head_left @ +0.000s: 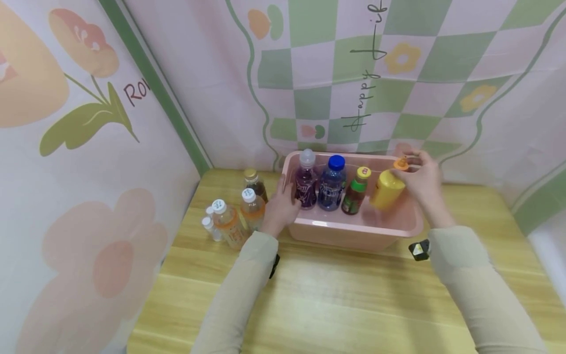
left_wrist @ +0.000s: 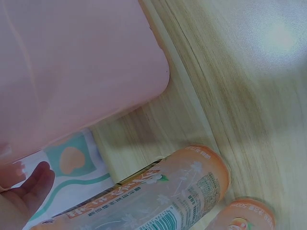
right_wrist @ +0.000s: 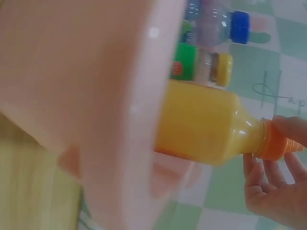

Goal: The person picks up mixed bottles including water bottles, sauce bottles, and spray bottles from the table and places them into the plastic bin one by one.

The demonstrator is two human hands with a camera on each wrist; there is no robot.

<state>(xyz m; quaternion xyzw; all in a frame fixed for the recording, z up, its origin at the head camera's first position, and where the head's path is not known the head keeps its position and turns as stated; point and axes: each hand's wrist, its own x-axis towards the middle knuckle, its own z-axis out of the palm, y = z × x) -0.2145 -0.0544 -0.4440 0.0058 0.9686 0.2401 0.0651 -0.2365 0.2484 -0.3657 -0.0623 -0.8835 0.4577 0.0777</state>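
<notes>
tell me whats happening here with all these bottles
A person is handling drink bottles at a pink tub on a wooden table. Their right hand pinches the orange cap of a tilted yellow juice bottle inside the tub, beside three upright bottles: purple, blue-capped and green-labelled. The left hand rests at the tub's left end. More bottles stand on the table to the left.

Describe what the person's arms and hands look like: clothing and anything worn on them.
Both arms wear long, loose, pale beige-green sleeves reaching the wrists. The left hand and right hand are bare, without gloves. A small black device with a yellow mark sits at the right wrist; a dark strap shows at the left.
</notes>
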